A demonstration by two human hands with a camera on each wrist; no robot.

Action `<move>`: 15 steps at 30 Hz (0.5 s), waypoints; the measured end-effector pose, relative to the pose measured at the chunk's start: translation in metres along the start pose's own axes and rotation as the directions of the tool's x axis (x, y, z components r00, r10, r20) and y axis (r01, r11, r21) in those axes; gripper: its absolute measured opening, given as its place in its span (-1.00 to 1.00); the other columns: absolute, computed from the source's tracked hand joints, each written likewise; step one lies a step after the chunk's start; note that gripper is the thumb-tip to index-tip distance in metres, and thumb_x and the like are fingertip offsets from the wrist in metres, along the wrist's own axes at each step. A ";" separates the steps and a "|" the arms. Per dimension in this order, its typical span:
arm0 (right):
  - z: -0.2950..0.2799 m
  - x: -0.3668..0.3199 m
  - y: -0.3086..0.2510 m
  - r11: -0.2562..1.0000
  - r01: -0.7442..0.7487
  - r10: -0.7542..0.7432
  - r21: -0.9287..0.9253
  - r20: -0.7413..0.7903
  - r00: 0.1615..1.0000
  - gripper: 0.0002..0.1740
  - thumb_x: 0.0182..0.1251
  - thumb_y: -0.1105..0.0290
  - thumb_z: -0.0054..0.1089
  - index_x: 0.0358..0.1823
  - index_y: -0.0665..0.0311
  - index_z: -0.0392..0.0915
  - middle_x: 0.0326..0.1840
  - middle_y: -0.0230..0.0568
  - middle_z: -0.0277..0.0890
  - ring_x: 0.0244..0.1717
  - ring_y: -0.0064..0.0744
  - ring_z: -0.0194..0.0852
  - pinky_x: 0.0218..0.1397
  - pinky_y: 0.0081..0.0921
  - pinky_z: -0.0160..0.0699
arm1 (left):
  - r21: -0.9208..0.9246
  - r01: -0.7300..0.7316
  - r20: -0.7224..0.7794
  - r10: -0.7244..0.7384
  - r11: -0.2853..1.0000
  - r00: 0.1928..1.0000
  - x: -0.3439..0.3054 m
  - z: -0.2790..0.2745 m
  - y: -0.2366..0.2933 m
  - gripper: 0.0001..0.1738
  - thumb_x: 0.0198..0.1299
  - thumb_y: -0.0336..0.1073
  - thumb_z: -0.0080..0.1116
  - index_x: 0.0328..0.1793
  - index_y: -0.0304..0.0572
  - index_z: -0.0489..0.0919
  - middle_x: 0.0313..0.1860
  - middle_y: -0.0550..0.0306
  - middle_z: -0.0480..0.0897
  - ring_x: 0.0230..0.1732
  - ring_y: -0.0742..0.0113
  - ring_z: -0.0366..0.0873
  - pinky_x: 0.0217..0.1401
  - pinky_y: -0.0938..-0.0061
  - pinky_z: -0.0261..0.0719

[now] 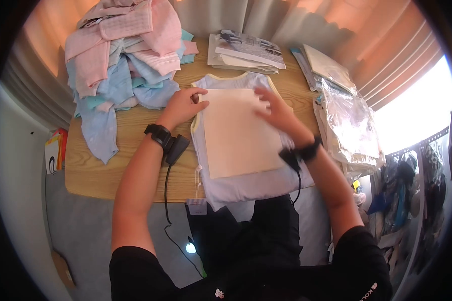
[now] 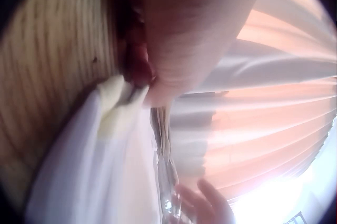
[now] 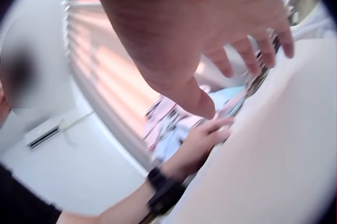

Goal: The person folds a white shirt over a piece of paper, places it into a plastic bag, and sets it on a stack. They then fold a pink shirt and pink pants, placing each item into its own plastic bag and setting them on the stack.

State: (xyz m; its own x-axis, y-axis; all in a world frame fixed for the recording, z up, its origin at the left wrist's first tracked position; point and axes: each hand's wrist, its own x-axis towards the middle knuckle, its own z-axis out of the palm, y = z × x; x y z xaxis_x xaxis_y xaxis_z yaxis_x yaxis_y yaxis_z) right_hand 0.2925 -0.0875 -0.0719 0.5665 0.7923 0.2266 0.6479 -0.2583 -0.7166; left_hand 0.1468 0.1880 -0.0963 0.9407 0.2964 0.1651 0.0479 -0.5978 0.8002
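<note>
A pale lilac sleeveless top (image 1: 238, 193) with yellow trim lies flat on the wooden table, its neck pointing away from me. On it rests a cream rectangular sheet (image 1: 243, 135), leaving a band of fabric showing at the near end. My left hand (image 1: 180, 106) is at the top's left armhole by the sheet's upper left corner. In the left wrist view its fingers pinch the yellow trim (image 2: 109, 121). Blurred, my right hand (image 1: 278, 113) is over the sheet's upper right part, fingers spread and holding nothing. A paper tag (image 1: 197, 206) hangs on a string at the near edge.
A heap of pink and blue clothes (image 1: 120, 60) covers the table's back left. Printed sheets (image 1: 248, 50) lie at the back, with packaged items (image 1: 331, 67) at the back right. Clear plastic bags (image 1: 349, 130) line the right side. Cables (image 1: 166, 200) trail from both wrists.
</note>
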 end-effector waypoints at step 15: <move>0.028 -0.176 -0.051 0.887 -0.126 0.092 -0.444 -0.098 0.991 -0.03 0.24 -0.13 0.32 0.56 0.21 0.17 0.65 0.31 -0.17 0.64 0.46 -0.32 0.56 0.39 -0.27 | -0.148 -0.005 -0.040 -0.001 0.989 0.999 0.003 0.005 -0.011 -0.44 0.18 -0.33 0.42 0.31 -0.30 0.54 0.05 0.11 0.58 -0.35 0.54 0.56 -0.28 0.67 0.50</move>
State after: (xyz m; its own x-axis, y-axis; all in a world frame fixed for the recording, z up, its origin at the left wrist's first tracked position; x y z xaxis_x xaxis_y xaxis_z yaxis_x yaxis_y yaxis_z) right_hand 0.1459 -0.1981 -0.0937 0.6706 0.7074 0.2233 0.7296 -0.5744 -0.3712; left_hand 0.1507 0.1917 -0.1072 0.9263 0.3267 0.1877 -0.0071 -0.4829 0.8757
